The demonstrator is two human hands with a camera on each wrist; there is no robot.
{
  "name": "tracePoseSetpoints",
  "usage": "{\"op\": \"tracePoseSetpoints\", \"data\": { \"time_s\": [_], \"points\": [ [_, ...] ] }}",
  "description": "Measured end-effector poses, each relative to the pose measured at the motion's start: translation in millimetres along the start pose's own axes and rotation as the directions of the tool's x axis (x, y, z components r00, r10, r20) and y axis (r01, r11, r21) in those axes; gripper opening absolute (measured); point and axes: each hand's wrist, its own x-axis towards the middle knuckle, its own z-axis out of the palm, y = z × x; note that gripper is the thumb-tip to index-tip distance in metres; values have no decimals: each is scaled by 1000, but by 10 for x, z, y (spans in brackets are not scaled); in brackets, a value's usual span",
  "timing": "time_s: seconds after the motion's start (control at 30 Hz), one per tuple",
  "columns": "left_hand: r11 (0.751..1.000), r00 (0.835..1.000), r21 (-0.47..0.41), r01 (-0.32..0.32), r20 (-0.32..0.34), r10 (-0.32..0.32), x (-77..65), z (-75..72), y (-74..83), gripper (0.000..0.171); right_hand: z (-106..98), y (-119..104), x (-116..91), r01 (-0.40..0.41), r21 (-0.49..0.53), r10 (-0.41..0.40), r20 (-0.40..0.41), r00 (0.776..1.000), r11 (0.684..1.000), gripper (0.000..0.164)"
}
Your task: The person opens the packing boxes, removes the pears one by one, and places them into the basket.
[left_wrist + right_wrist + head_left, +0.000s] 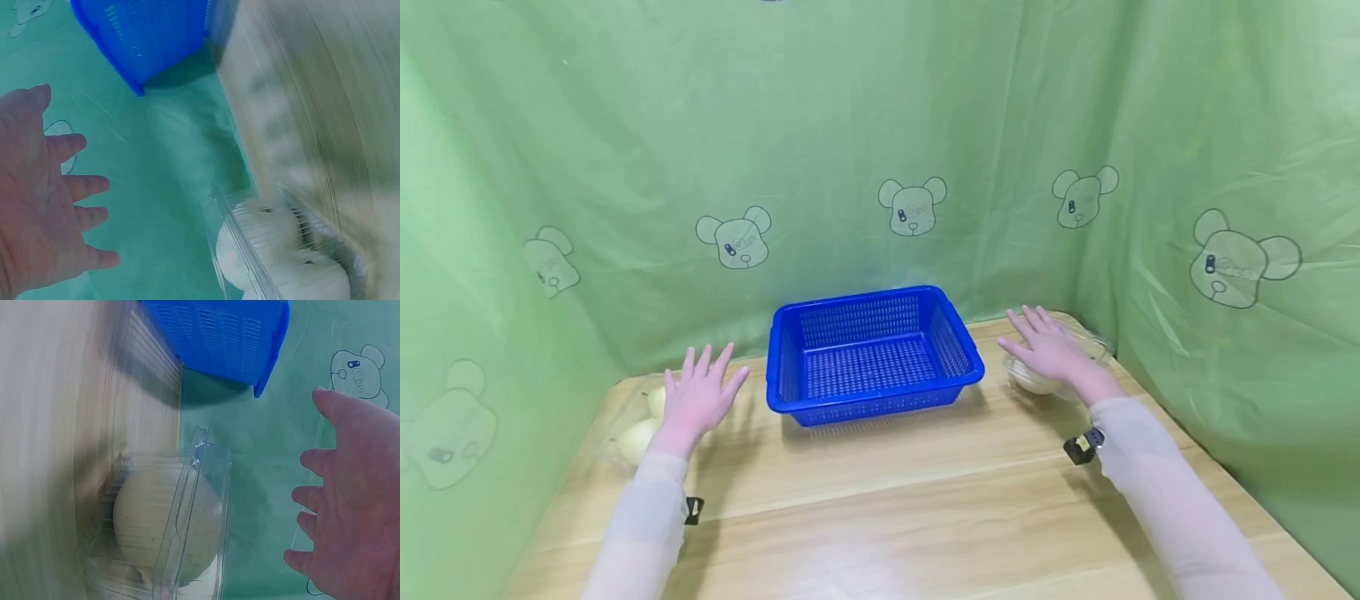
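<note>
My left hand (698, 403) is held over the left side of the table, fingers straight and spread, holding nothing. Below it, a clear plastic box (247, 240) contains pale yellow pears (637, 442), partly covered by the hand in the head view. On the right, my right hand (1049, 350) reaches out flat with spread fingers and a bare palm. Another clear plastic box (178, 531) lies under it, with pale, speckled round fruit (150, 515) inside. The right wrist view shows a gap between this palm and the box.
Between the hands, a blue perforated basket (880, 407) stands at the back of the wooden table (880, 517). Green curtains (820, 125) printed with bear heads enclose the back and both sides. Each wrist carries a small black camera mount (1081, 447).
</note>
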Motion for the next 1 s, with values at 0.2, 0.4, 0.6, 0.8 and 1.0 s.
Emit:
{"op": "tracePoseSetpoints", "data": {
  "time_s": [0.2,0.4,0.6,0.8,1.0],
  "points": [
    [999,999,-36,4,-40,-5,-165,-15,15,75,-9,-46,-124,10,16,-10,-33,999,1000,79],
    [995,995,-97,19,-94,-28,-341,-36,41,72,20,-76,-243,12,66,-6,-100,995,998,78],
    [989,988,-144,-20,-157,-2,-488,-43,76,70,56,-110,-347,13,111,4,-158,987,994,76],
    [975,977,-215,-56,-212,9,-631,-92,69,65,117,-289,-479,36,198,19,-269,963,980,64],
    [951,965,-308,-30,-256,-52,-724,-155,-13,61,236,-576,-626,122,235,-13,-417,909,964,47]
  ]
}}
